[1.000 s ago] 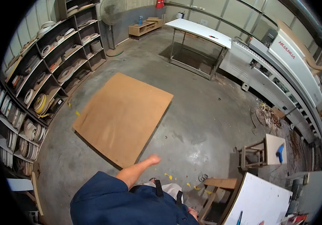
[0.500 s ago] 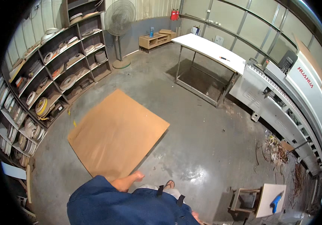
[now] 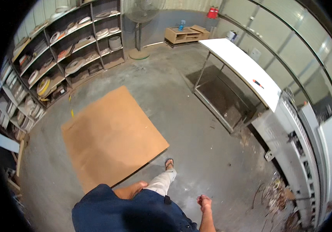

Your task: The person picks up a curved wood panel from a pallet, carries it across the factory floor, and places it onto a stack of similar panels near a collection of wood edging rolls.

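My left hand [image 3: 139, 186] hangs by my trouser leg, next to the near edge of a large flat brown board [image 3: 113, 133]. Its fingers are partly hidden and blurred, and a gap to the board cannot be made out. Held out over the grey floor on the right is my right hand [image 3: 204, 201], its fingers loosely bent and slightly apart, with nothing in them. The board lies low at front left, a dark edge showing along its near right side. One sandalled foot [image 3: 169, 164] is forward, beside the board's right corner.
Shelves [image 3: 73, 54] with rolls of edging line the left wall. Beyond stand a fan [image 3: 138, 38] and a low wooden cabinet [image 3: 177, 36]. A white-topped table [image 3: 243, 67] bears a red-and-black tool [image 3: 257, 83]. A long grey machine [image 3: 286, 135] and a scrap heap [image 3: 276, 197] are on the right.
I have stepped forward, and the table and machine now appear nearer. My right hand has swung forward into full view. The stool with the blue tool has left the picture.
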`<action>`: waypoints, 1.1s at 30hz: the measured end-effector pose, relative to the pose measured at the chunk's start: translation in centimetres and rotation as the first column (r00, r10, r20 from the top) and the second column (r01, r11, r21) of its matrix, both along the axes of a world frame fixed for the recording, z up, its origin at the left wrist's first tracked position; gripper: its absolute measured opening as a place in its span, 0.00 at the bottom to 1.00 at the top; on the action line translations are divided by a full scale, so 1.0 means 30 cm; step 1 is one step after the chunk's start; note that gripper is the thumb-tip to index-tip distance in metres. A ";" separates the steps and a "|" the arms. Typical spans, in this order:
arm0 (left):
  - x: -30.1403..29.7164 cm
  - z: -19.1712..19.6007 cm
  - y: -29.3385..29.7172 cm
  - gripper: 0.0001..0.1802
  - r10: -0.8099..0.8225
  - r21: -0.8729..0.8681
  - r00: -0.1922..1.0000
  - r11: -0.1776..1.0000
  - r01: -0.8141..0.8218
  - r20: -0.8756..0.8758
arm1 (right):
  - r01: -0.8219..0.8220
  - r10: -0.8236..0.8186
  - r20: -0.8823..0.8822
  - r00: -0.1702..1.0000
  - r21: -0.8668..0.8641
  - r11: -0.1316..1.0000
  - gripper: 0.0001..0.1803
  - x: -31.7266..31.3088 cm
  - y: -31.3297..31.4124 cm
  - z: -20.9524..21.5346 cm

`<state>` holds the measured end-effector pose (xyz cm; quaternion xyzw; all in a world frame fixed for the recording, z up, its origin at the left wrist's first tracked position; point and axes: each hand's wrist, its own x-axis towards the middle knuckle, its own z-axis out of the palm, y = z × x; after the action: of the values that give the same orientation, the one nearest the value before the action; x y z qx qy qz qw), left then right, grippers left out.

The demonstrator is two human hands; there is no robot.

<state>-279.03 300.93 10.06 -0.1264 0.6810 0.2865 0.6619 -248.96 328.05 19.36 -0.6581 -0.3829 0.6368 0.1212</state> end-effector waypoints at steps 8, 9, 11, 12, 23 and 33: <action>-0.464 0.139 0.451 0.06 -0.473 0.067 0.828 0.856 0.513 -0.300 | -0.218 0.240 0.136 0.961 -0.160 0.963 0.10 -0.358 0.420 0.097; -0.521 0.194 0.497 0.06 -0.452 0.049 0.843 0.873 0.485 -0.292 | -0.221 0.238 0.145 0.960 -0.126 0.967 0.10 -0.381 0.481 0.115; -0.626 0.236 0.576 0.08 -0.326 0.054 0.907 0.934 0.352 -0.268 | -0.190 0.198 0.133 0.971 -0.072 0.979 0.10 -0.482 0.603 0.138; -0.702 0.174 0.606 0.08 -0.200 0.133 0.959 0.964 0.229 -0.201 | -0.178 0.185 0.125 0.975 -0.068 0.982 0.10 -0.533 0.675 0.138; -1.298 0.041 1.145 0.10 0.569 0.254 0.817 0.807 -0.533 -0.096 | -0.480 0.422 0.232 0.876 0.497 0.723 0.12 -1.526 1.599 0.243; -1.732 -0.099 1.440 0.18 0.296 -0.090 0.876 0.931 -0.354 -0.381 | -0.438 0.275 0.404 0.872 0.896 0.071 0.19 -2.721 2.441 0.558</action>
<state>-330.99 344.13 7.10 -0.2360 0.7802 0.3578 0.4556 -330.60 401.27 36.10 -0.3497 -0.8529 0.2084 0.3268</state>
